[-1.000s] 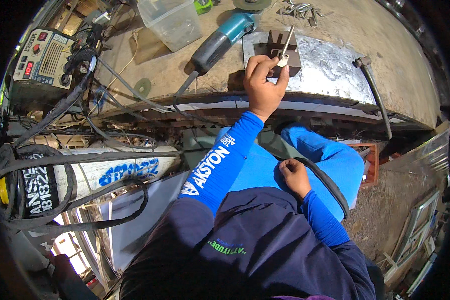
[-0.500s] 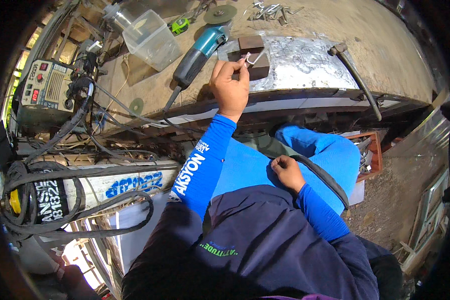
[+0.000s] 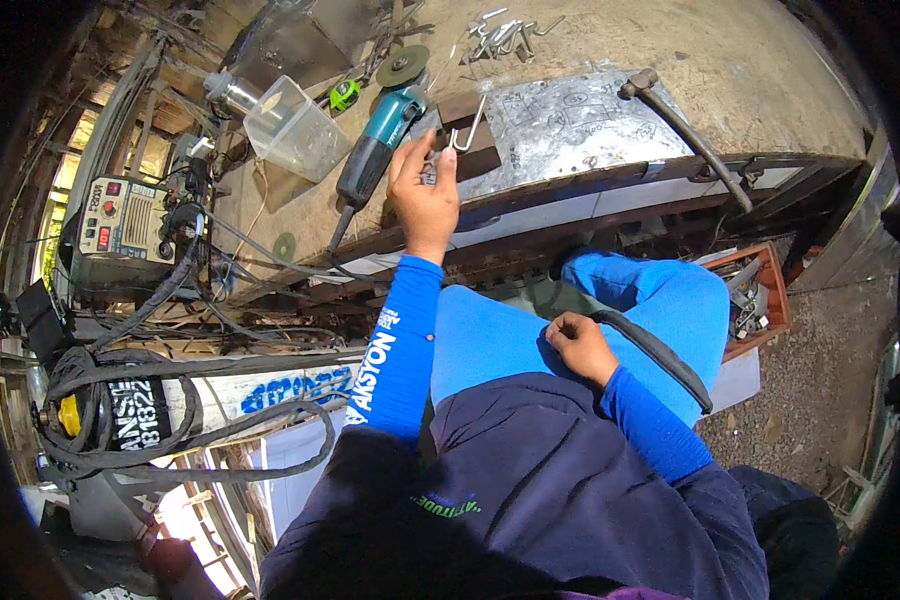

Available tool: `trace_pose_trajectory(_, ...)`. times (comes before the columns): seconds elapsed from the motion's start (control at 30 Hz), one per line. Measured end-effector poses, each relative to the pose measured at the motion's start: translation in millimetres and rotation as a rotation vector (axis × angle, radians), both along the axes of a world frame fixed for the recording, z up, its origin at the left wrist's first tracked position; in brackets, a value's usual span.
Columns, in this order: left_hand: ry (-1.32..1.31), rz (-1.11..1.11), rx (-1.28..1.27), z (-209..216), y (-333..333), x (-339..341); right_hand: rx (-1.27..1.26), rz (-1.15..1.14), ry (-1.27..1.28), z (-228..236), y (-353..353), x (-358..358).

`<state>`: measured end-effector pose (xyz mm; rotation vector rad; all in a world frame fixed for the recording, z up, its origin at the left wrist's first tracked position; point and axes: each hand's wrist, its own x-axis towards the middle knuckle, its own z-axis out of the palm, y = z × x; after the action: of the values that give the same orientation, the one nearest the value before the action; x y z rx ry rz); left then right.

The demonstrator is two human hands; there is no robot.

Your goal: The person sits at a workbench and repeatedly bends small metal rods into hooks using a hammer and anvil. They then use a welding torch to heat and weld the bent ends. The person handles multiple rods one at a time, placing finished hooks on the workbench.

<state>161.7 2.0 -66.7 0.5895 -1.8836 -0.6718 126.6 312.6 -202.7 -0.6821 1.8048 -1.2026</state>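
Note:
My left hand [image 3: 425,200] reaches over the near edge of the workbench, its thumb and fingertips closed on a thin bent metal rod [image 3: 467,137]. The rod has a hooked end by my thumb and a longer leg pointing away. Just behind it is a dark brown block [image 3: 483,148] beside a marked metal sheet [image 3: 580,125]. To the left of the hand lies a teal and black angle grinder [image 3: 385,140] with a cutting disc [image 3: 403,66]. My right hand [image 3: 582,347] rests on my blue-covered thigh, fingers curled, with nothing visible in them.
A hammer [image 3: 685,135] lies at the bench's right, its handle jutting past the edge. Several bent rods [image 3: 510,38] are heaped at the back. A clear plastic container [image 3: 295,135] and green tape measure [image 3: 344,96] stand left, near a welding machine [image 3: 125,225] with cables.
The view has shifted, moving the bench leftward and down in the picture. The bent rod has turned in my left hand, its long leg now more upright. My right hand stays on my thigh.

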Motion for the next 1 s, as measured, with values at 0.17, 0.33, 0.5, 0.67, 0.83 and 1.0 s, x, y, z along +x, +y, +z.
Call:
trace_pose_trajectory(0.17, -0.244, -0.214, -0.103, 11.9, -25.4, 9.8, 0.011, 0.011, 0.003, 6.2, 0.6, -1.5)
trace_pose_trajectory(0.33, -0.238, -0.202, -0.089, 16.9, -19.4, 10.0, -0.004, 0.037, 0.067, 1.0, 1.7, -1.9)
trace_pose_trajectory(0.5, -0.135, -0.179, -0.165, -4.5, -22.4, 6.6, -0.106, -0.104, -0.129, 4.8, 0.3, -0.7)
trace_pose_trajectory(0.67, -0.040, -0.176, -0.215, -19.5, -24.5, -1.8, -0.450, -0.230, 0.506, 71.7, -0.7, -51.2)
trace_pose_trajectory(0.83, -0.011, -0.185, -0.346, -22.2, -25.6, 0.7, -0.223, -0.443, 1.340, 132.7, -10.6, -199.9)
trace_pose_trajectory(1.0, 0.015, -0.163, -0.349, -26.6, -22.7, -4.0, 0.071, -0.295, 1.558, 124.6, -44.6, -288.5)
